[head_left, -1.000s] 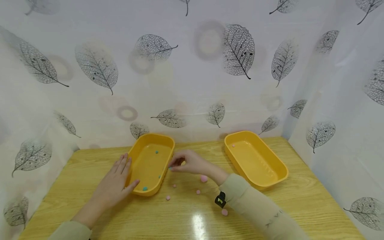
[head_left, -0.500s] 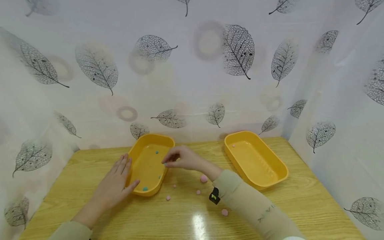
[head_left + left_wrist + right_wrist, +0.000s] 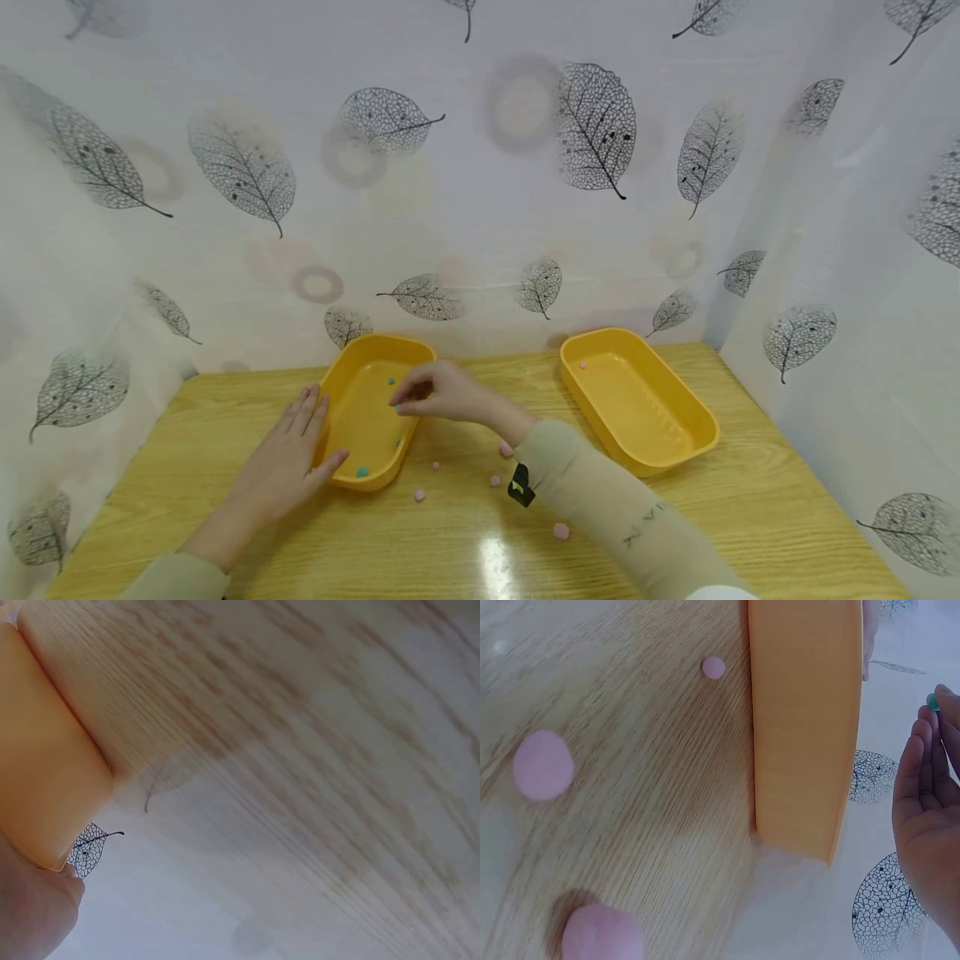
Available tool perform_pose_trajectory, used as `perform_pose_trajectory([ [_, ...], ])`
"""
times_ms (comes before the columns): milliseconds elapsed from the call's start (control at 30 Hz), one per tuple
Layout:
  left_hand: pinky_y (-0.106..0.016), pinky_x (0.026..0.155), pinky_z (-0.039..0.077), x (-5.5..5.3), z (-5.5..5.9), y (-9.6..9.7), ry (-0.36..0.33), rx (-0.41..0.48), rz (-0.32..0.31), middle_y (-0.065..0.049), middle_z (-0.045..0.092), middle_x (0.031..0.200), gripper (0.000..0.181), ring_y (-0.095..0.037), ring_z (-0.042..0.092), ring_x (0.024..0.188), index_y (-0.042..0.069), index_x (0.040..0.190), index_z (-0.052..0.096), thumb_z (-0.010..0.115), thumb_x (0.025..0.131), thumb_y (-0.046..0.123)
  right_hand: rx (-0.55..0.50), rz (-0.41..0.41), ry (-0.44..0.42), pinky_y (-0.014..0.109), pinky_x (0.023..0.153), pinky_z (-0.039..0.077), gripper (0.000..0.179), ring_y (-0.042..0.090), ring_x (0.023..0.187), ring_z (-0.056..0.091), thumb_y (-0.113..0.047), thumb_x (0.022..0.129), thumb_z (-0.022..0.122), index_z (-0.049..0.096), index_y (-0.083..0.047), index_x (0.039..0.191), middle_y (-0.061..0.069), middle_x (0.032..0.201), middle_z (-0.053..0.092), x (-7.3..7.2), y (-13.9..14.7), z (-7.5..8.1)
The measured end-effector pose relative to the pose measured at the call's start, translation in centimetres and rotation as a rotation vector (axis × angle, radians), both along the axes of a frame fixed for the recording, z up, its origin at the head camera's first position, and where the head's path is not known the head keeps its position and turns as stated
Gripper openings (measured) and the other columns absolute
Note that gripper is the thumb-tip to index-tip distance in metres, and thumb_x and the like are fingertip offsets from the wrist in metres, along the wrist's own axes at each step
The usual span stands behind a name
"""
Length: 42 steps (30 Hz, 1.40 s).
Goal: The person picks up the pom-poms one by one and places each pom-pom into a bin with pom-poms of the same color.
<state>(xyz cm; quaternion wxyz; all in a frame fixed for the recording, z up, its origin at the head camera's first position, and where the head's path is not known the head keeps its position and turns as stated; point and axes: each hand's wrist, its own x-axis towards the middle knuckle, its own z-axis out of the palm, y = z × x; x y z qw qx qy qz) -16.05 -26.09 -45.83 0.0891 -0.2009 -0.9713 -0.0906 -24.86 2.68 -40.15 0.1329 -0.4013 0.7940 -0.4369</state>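
In the head view my left hand [image 3: 277, 467] lies with straight, spread fingers along the near-left side of the left yellow tray [image 3: 363, 421]. My right hand [image 3: 450, 393] is over this tray's right rim, pinching a small teal ball [image 3: 933, 702] between thumb and fingertips, above the tray floor. Inside the same tray sit a teal ball [image 3: 392, 381] toward the back, a second teal ball [image 3: 399, 442] by the right wall and a larger teal ball [image 3: 363, 472] at the front. The left wrist view shows the tray's outer wall [image 3: 45, 742] beside part of the hand.
A second yellow tray [image 3: 637, 408] stands at the right with one pink ball [image 3: 582, 365] in it. Several pink balls of different sizes, among them a small pink ball [image 3: 420, 495], lie on the wooden table [image 3: 420, 558] between and before the trays. A leaf-print curtain [image 3: 465, 208] surrounds the table.
My right hand has moved left with the pinched teal ball, from outside the left tray's right wall to above its inside. The left hand has stayed in place.
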Motion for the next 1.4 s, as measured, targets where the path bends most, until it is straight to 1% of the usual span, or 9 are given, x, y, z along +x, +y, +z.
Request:
perform_pose_trajectory([
  [67, -0.049, 0.138, 0.013, 0.0, 0.0, 0.0, -0.013, -0.003, 0.004, -0.033, 0.018, 0.173, 0.087, -0.050, 0.025, 0.159, -0.014, 0.160, 0.028, 0.058, 0.106, 0.047, 0.002, -0.007, -0.011, 0.015, 0.081, 0.060, 0.018, -0.002, 0.085, 0.067, -0.007, 0.099, 0.076, 0.078, 0.003, 0.113, 0.015, 0.108, 0.080, 0.0, -0.3, 0.0],
  [133, -0.049, 0.138, 0.013, 0.0, 0.1, 0.0, -0.020, -0.002, 0.004, -0.033, 0.017, 0.173, 0.088, -0.050, 0.025, 0.160, -0.014, 0.161, 0.028, 0.058, 0.106, 0.047, 0.011, -0.009, -0.014, 0.014, 0.081, 0.060, 0.019, -0.002, 0.085, 0.067, -0.008, 0.098, 0.076, 0.078, 0.004, 0.113, 0.015, 0.108, 0.080, -0.1, -0.6, 0.0],
  [400, -0.050, 0.136, 0.017, 0.0, 0.2, 0.0, 0.000, -0.010, 0.003, -0.032, 0.021, 0.172, 0.087, -0.049, 0.027, 0.159, -0.014, 0.160, 0.031, 0.058, 0.106, 0.050, 0.008, -0.032, -0.054, 0.013, 0.082, 0.059, 0.020, -0.005, 0.085, 0.065, -0.007, 0.099, 0.075, 0.078, 0.004, 0.115, 0.016, 0.111, 0.080, -0.5, -1.3, -0.4],
  [700, -0.041, 0.138, 0.005, 0.0, 0.2, -0.1, 0.012, -0.006, -0.007, -0.033, 0.022, 0.171, 0.087, -0.050, 0.028, 0.158, -0.015, 0.159, 0.031, 0.056, 0.106, 0.050, 0.003, -0.076, -0.072, 0.013, 0.082, 0.059, 0.020, 0.009, 0.091, 0.072, -0.007, 0.099, 0.074, 0.078, 0.005, 0.116, 0.019, 0.114, 0.080, -1.3, -1.5, -0.7],
  [800, -0.036, 0.138, -0.001, 0.0, 0.2, -0.1, 0.011, -0.002, -0.009, -0.033, 0.021, 0.172, 0.087, -0.050, 0.028, 0.158, -0.015, 0.159, 0.031, 0.057, 0.106, 0.049, -0.003, -0.100, -0.089, 0.013, 0.082, 0.058, 0.020, 0.007, 0.091, 0.071, -0.007, 0.099, 0.074, 0.078, 0.004, 0.116, 0.019, 0.114, 0.079, -1.6, -1.5, -1.0],
  [933, -0.036, 0.138, -0.002, 0.0, 0.2, 0.0, 0.013, -0.003, -0.010, -0.033, 0.021, 0.172, 0.087, -0.050, 0.028, 0.158, -0.015, 0.160, 0.030, 0.059, 0.106, 0.048, -0.020, -0.111, -0.104, 0.012, 0.082, 0.057, 0.020, 0.003, 0.088, 0.069, -0.006, 0.099, 0.074, 0.078, 0.005, 0.115, 0.020, 0.114, 0.079, -1.8, -1.5, -1.5],
  [1167, -0.048, 0.138, 0.013, 0.0, 0.3, 0.1, -0.002, -0.001, -0.001, -0.033, 0.022, 0.172, 0.087, -0.050, 0.027, 0.159, -0.014, 0.160, 0.030, 0.059, 0.106, 0.048, -0.036, -0.111, -0.130, 0.013, 0.082, 0.059, 0.022, -0.002, 0.087, 0.067, -0.006, 0.099, 0.074, 0.077, 0.007, 0.117, 0.022, 0.116, 0.078, -2.1, -1.4, -2.3],
  [1300, -0.039, 0.138, 0.000, -0.1, 0.1, 0.1, 0.000, 0.007, 0.001, -0.033, 0.020, 0.172, 0.087, -0.050, 0.027, 0.159, -0.015, 0.160, 0.029, 0.060, 0.105, 0.046, -0.036, -0.111, -0.130, 0.013, 0.081, 0.059, 0.022, -0.002, 0.086, 0.066, -0.004, 0.099, 0.074, 0.076, 0.007, 0.117, 0.022, 0.114, 0.078, -2.0, -1.5, -2.4],
  [1400, -0.025, 0.131, -0.014, -0.1, 0.0, 0.0, 0.008, 0.011, 0.000, -0.033, 0.020, 0.172, 0.087, -0.050, 0.027, 0.159, -0.015, 0.160, 0.029, 0.061, 0.105, 0.045, -0.027, -0.115, -0.116, 0.013, 0.081, 0.059, 0.021, 0.000, 0.085, 0.066, -0.003, 0.098, 0.074, 0.077, 0.007, 0.116, 0.021, 0.112, 0.079, -1.9, -1.7, -2.4],
])
